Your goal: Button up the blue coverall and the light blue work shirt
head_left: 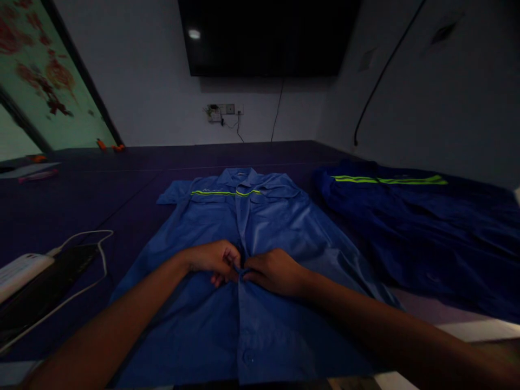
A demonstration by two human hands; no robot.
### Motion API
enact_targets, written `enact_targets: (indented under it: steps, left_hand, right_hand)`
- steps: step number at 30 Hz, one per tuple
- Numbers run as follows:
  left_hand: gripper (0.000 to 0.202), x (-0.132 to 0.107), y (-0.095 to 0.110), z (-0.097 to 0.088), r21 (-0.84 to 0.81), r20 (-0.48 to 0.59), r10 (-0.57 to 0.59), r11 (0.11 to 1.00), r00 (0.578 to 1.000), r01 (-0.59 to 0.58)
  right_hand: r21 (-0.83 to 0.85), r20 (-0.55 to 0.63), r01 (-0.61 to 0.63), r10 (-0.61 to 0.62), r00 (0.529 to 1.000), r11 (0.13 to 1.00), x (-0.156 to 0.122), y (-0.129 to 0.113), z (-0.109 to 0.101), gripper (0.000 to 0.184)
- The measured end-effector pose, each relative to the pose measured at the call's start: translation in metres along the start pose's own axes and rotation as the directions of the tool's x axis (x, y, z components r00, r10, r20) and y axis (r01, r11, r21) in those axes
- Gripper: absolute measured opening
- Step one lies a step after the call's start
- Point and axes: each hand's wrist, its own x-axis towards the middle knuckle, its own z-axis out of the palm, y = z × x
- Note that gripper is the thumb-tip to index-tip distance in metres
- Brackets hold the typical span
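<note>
A blue work shirt (260,222) with a yellow-green reflective stripe across the chest lies flat, front up, collar away from me, on a dark purple surface (122,184). My left hand (215,261) and my right hand (273,271) meet at the shirt's front placket about halfway down. Both pinch the fabric edge there with fingers closed. A button (246,357) shows lower on the placket, near me.
A darker blue garment (410,227) with a reflective stripe lies to the right. At the left sit a white power bank (18,271), a dark phone (52,281) and a white cable (91,238). A wall screen (268,35) hangs ahead above sockets (221,111).
</note>
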Motion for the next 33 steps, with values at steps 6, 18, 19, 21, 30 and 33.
enact_targets:
  steps: [6,18,19,21,30,33]
  left_hand:
    - [0.013,-0.0002,-0.0004,-0.0002,0.010,0.003,-0.003,1.000,1.000,0.003]
    - [0.011,0.0011,-0.0026,-0.0017,0.012,0.029,0.013,1.000,0.999,-0.013]
    - [0.012,0.0011,-0.0024,-0.0020,0.009,0.033,0.014,1.000,0.999,-0.015]
    - [0.013,0.0010,-0.0017,-0.0022,0.003,0.034,0.011,1.000,0.999,-0.012]
    - [0.014,0.0004,-0.0014,-0.0022,-0.002,0.028,0.008,1.000,1.000,-0.008]
    - [0.012,0.0003,-0.0013,-0.0016,0.008,0.022,0.012,1.000,1.000,-0.013]
  right_hand:
    - [0.020,-0.054,0.059,-0.057,0.997,0.998,-0.0012,0.0022,0.0022,0.024]
    - [-0.016,-0.128,0.082,-0.083,0.988,0.996,-0.0020,0.0009,0.0069,0.021]
    - [-0.008,-0.126,0.073,-0.073,0.989,0.997,-0.0022,0.0010,0.0067,0.022]
    - [0.012,-0.119,0.055,-0.053,0.992,0.998,-0.0024,0.0012,0.0061,0.023]
    - [0.049,-0.077,0.051,-0.047,0.996,0.997,-0.0019,0.0000,0.0050,0.021]
    - [0.035,-0.120,0.061,-0.057,0.991,0.997,-0.0014,0.0007,0.0074,0.021]
